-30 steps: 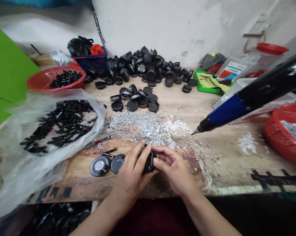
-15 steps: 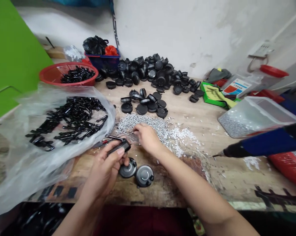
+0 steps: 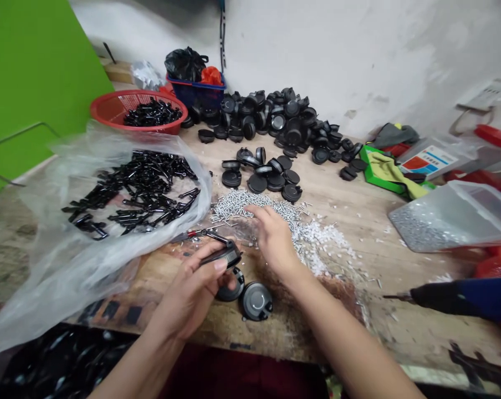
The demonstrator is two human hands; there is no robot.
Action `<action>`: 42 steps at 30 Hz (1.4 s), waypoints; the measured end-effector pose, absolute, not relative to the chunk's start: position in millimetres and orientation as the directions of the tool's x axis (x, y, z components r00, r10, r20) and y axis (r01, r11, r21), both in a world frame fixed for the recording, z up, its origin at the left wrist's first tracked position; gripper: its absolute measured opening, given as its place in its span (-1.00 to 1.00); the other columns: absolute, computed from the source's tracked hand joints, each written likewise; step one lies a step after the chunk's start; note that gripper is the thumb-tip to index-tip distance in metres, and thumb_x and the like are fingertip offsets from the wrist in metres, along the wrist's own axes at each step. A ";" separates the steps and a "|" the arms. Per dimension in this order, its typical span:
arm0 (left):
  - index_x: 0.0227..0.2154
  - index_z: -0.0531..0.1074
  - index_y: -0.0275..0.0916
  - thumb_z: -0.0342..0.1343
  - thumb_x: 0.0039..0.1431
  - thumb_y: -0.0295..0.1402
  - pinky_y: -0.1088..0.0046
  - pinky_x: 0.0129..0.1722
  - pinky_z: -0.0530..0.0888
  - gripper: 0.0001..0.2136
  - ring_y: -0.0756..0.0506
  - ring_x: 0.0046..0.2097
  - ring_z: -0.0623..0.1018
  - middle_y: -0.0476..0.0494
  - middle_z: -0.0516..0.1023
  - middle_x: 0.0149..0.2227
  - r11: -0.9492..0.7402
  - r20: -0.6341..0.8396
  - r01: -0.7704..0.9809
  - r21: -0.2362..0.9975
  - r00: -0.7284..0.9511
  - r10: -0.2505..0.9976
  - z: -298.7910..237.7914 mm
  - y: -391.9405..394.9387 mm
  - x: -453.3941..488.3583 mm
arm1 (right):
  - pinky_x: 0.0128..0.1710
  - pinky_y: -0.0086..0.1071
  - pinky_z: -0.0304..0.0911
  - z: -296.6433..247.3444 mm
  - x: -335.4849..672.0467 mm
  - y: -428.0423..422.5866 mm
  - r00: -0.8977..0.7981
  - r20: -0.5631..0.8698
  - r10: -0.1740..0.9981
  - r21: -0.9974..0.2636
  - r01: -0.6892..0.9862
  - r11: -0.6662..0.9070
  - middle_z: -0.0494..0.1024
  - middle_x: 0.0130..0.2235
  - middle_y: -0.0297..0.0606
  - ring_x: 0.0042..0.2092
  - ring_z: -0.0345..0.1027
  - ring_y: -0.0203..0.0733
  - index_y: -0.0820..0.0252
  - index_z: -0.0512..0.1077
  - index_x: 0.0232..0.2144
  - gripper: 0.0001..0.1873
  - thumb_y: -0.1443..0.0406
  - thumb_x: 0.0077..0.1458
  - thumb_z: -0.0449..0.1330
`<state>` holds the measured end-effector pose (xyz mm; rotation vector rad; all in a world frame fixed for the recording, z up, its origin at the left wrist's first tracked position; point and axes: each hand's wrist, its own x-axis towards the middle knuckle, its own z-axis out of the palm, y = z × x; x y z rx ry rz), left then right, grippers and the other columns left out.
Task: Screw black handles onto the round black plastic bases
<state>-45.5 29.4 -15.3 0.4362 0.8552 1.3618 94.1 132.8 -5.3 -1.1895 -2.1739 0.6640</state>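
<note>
Grips a black, round plastic part with a ribbed edge between thumb and fingers of the left hand, tilted edge-up above the worn wooden tabletop, with a slim black lever jutting from its top. Bends the fingers of the right hand at the near edge of a heap of small silver metal screws; cannot tell whether pinches one. Has two black discs with grey faces, one flat near the table's front edge, the other just beside it, partly hidden by the left fingers. Has white plastic bits scattered right of the screws, and a blue-and-black power screwdriver farther right. Faces, beyond the screws, a small cluster of black round parts, then a larger pile against the wall. Has, to the left, glossy black levers on a clear plastic bag, and a red plastic basket behind.
</note>
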 end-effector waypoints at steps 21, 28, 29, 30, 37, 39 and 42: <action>-0.25 0.48 -0.19 0.34 -0.12 -0.37 0.55 -0.36 0.43 -0.70 0.02 -0.38 0.48 -0.01 0.53 -0.34 0.188 -0.230 -0.291 0.938 -0.118 0.966 13.7 13.9 17.4 | -0.14 -0.31 0.23 28.9 165.9 80.3 -0.359 0.171 0.918 -0.982 -0.135 0.130 0.40 -0.39 -0.41 -0.28 0.34 -0.31 0.14 0.46 -0.61 -0.83 0.32 -0.20 0.41; -0.28 0.49 -0.22 0.36 -0.18 -0.37 0.56 -0.28 0.43 -0.68 -0.04 -0.27 0.50 -0.06 0.55 -0.27 0.181 -0.194 -0.105 0.978 -0.121 0.974 23.1 7.1 30.2 | -0.07 -0.25 0.23 30.1 182.4 72.6 -0.384 0.088 0.919 -0.987 -0.161 0.027 0.47 -0.32 -0.35 -0.20 0.39 -0.25 0.15 0.48 -0.63 -0.80 0.31 -0.29 0.46; -0.29 0.49 -0.23 0.35 -0.18 -0.36 0.56 -0.32 0.43 -0.68 -0.02 -0.31 0.49 -0.06 0.54 -0.30 0.199 -0.211 -0.121 0.972 -0.092 0.973 21.8 6.7 30.8 | -0.06 -0.23 0.24 29.0 185.2 70.3 -0.385 0.066 0.921 -0.986 -0.168 0.000 0.49 -0.30 -0.33 -0.17 0.40 -0.22 0.15 0.49 -0.62 -0.81 0.31 -0.29 0.46; -0.29 0.48 -0.23 0.35 -0.18 -0.35 0.55 -0.35 0.43 -0.69 -0.01 -0.35 0.48 -0.05 0.54 -0.33 0.219 -0.230 -0.140 0.966 -0.066 0.971 20.3 6.3 31.6 | -0.05 -0.22 0.25 27.7 188.2 67.9 -0.380 0.046 0.924 -0.985 -0.173 -0.022 0.50 -0.28 -0.31 -0.15 0.41 -0.20 0.14 0.49 -0.61 -0.81 0.31 -0.28 0.46; -0.31 0.47 -0.22 0.34 -0.17 -0.37 0.55 -0.37 0.39 -0.71 0.03 -0.41 0.44 -0.01 0.51 -0.37 0.274 -0.281 -0.193 0.942 -0.006 0.960 15.3 3.2 46.9 | -0.07 -0.24 0.28 21.6 206.0 47.1 -0.262 0.023 0.965 -0.996 -0.092 -0.001 0.53 -0.18 -0.28 -0.10 0.42 -0.18 0.10 0.55 -0.54 -0.91 0.36 -0.17 0.40; -0.32 0.48 -0.22 0.34 -0.17 -0.37 0.55 -0.37 0.38 -0.72 0.03 -0.40 0.43 -0.02 0.51 -0.36 0.264 -0.267 -0.174 0.949 0.007 0.964 14.3 3.3 51.1 | -0.07 -0.24 0.29 20.5 209.4 41.5 -0.247 0.042 0.968 -0.998 -0.063 0.027 0.53 -0.19 -0.26 -0.11 0.43 -0.18 0.10 0.57 -0.50 -0.94 0.37 -0.09 0.35; -0.33 0.49 -0.23 0.32 -0.14 -0.36 0.54 -0.37 0.38 -0.75 0.02 -0.40 0.42 -0.02 0.49 -0.37 0.261 -0.255 -0.136 0.956 0.061 0.965 11.5 4.6 54.2 | -0.08 -0.26 0.31 18.6 213.8 35.3 -0.223 0.050 0.974 -0.998 -0.050 0.040 0.56 -0.24 -0.27 -0.14 0.46 -0.19 0.11 0.56 -0.48 -0.93 0.38 -0.07 0.34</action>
